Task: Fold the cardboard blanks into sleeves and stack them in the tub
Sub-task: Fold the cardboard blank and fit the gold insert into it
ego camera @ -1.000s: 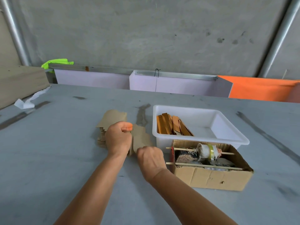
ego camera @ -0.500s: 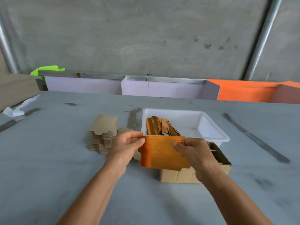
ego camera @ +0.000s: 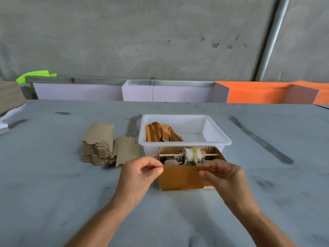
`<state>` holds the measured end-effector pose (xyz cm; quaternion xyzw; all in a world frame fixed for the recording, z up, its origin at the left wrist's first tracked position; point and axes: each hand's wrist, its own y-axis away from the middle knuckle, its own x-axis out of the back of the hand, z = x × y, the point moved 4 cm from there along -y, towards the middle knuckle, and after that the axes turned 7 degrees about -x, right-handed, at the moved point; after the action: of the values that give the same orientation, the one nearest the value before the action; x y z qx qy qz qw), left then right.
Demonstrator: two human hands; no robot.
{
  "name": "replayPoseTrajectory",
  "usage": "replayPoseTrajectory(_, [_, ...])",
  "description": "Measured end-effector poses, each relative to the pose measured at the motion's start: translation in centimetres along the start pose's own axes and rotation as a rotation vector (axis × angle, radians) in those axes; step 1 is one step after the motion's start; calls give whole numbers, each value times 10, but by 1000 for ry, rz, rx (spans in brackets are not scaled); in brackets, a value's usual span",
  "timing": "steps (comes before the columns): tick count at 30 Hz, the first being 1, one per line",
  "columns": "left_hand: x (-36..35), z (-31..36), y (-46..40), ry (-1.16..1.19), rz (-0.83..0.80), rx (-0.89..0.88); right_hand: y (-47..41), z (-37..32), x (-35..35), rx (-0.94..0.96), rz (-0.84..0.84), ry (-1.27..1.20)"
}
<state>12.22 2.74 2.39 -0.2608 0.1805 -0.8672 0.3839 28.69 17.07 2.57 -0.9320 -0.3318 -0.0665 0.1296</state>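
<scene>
I hold one orange cardboard blank (ego camera: 179,177) upright in front of me, just before the small carton. My left hand (ego camera: 140,175) pinches its upper left corner and my right hand (ego camera: 222,175) pinches its upper right corner. A pile of brown blanks (ego camera: 99,145) lies on the table to the left, with one loose blank (ego camera: 126,149) leaning against it. The white tub (ego camera: 220,138) stands behind the carton, and several folded orange sleeves (ego camera: 162,131) stand on edge in its left part.
An open brown carton (ego camera: 218,152) with sticks and a spool of thread sits right in front of the tub. Lilac and orange boards (ego camera: 170,92) line the far table edge. White paper (ego camera: 7,116) lies at the far left. The table (ego camera: 53,193) is grey.
A second ago both hands were at the brown pile. They lifted a blank, showed its orange face, and now hold it lower, by its top corners, in front of the carton.
</scene>
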Motion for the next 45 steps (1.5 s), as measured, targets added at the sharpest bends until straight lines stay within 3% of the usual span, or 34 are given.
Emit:
replayPoseTrajectory(3, [-7,7,19,-206,-39,-322,13,7,9,221,99,313])
replayPoseTrajectory(7, [-24,1,47,-444,-247,-551,34,27,10,533,-16,745])
replayPoseTrajectory(14, [-45,-3,69,-656,-463,-669,49,49,9,518,-177,922])
replayPoseTrajectory(18, [-46,-9,70,-586,-470,-558,54,51,8,443,-198,890])
replayPoseTrajectory(23, [-49,-20,68,-420,-394,-280,55,58,14,221,-118,736])
replayPoseTrajectory(35, [-59,-37,59,-499,-279,243,34,69,12,-318,15,713])
replayPoseTrajectory(45, [-52,-35,56,-561,-268,295,34,71,14,-400,42,670])
